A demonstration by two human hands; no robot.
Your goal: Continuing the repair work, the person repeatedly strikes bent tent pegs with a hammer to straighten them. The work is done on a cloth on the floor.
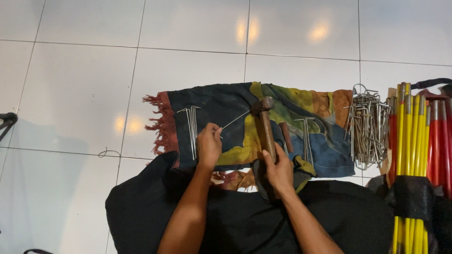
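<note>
While both forearms reach forward from the bottom edge of the head view, the left hand (208,143) is curled with its fingertips pinched on one end of a thin metal tent peg (234,119), which lies slanted up and to the right on a multicoloured fringed cloth (325,155). The right hand (278,170) is clenched around the lower end of a hammer's wooden handle; the hammer (264,123) points away from the person, its metal head near the far tip of the peg, though I cannot tell whether the two touch.

On the cloth, two straightened pegs (192,131) lie side by side just left of the left hand, and another pair of pegs (307,136) lies to the right of the hammer, past a short brown wooden piece (286,136). A heap of loose pegs (367,124) sits at the cloth's right edge, touching a bundle of yellow and red poles (416,141) that runs out of the picture at the right. A black fabric (245,221) covers the near floor under the forearms, overlapping the cloth's near edge.

White floor tiles (84,94) lie bare beyond the cloth's far edge and to its fringed left side, giving wide room there; the right side is crowded.
</note>
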